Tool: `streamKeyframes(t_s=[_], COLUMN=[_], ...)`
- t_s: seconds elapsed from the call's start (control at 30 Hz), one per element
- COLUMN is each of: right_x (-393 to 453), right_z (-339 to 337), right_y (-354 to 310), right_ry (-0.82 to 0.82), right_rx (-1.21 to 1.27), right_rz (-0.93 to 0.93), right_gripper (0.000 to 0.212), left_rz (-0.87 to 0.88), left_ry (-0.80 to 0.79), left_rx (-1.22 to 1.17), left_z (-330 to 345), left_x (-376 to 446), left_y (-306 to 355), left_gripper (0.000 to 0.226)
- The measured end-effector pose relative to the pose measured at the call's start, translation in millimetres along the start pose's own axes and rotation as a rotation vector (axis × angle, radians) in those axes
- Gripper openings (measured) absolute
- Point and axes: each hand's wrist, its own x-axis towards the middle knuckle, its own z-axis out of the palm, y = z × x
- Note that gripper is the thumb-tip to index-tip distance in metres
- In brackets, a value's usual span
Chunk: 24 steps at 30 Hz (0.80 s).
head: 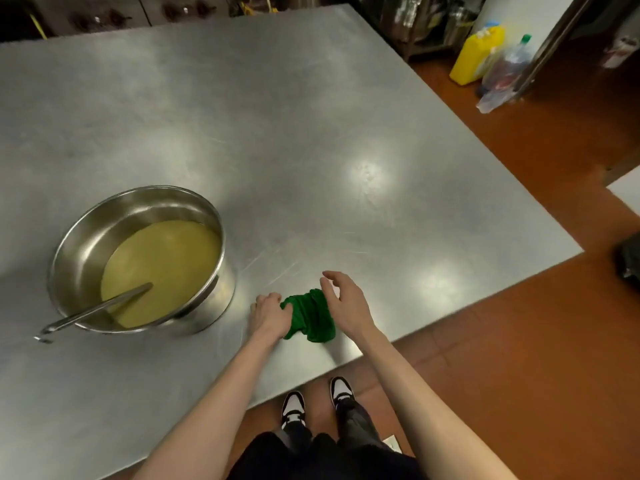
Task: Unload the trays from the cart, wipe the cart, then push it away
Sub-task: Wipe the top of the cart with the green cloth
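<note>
While the person stands at the near edge of a big stainless-steel table point(277, 116), both bare hands are down at a bunched green cloth point(311, 318) in the lower middle of the frame. The cloth lies crumpled on the tabletop close to the table's near edge. The left hand point(268, 313) sits on the cloth's left side with its fingers curled into the fabric, gripping a fold of it. The right hand point(343, 303) is at the cloth's right side, palm turned toward it, the fingers loosely spread and slightly bent above the steel; I cannot tell whether the heel of that hand touches the cloth, and its fingers close on nothing.

At the lower left of the frame, just beside the left hand but apart from it, stands a wide steel pot point(142, 261) partly filled with a yellowish-green liquid point(162, 271). A metal ladle handle point(93, 311) leans out of the liquid over the pot's near-left rim, its hooked end hanging past the rim.

Beyond the table's right edge the floor point(519, 341) is reddish-brown tile. In the upper right of the frame a yellow plastic jug point(476, 57) stands on that floor, with a clear bottle with a green cap point(516, 60) just beside it. At the bottom of the frame the person's black-and-white sneakers point(292, 408) point toward the table. No cart or trays show in this view.
</note>
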Motion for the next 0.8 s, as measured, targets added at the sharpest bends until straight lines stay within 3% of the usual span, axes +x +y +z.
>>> streamKeyframes(t_s=[0.2, 0.37, 0.43, 0.53, 0.7, 0.8], right_x=[43.1, 61.4, 68.0, 76.6, 86.1, 83.1], right_z=[12.1, 16.1, 15.6, 12.1, -1.8, -9.0], right_y=[27.4, 37.7, 39.6, 42.1, 40.7, 29.7], right_ry=[-0.302, -0.409, -0.453, -0.507, -0.565, -0.517], right_rx=[-0.343, -0.569, -0.616, -0.708, -0.505, -0.357], right_rz=[-0.050, -0.127, -0.134, -0.176, -0.217, -0.271], right_gripper=[0.053, 0.063, 0.055, 0.041, 0.029, 0.033], left_rz=[-0.046, -0.064, -0.065, -0.067, -0.083, -0.084], left_ry=[0.033, -0.046, -0.068, -0.089, 0.002, 0.096], left_rx=[-0.099, -0.160, -0.114, -0.078, -0.169, -0.218], left_z=[11.4, 8.1, 5.1, 4.8, -4.1, -8.8], left_x=[1.1, 4.7, 5.3, 6.9, -3.3, -18.2], left_y=[-0.6, -1.3, -3.3, -5.9, -0.7, 6.3], left_gripper=[0.023, 0.027, 0.036, 0.023, 0.015, 0.011])
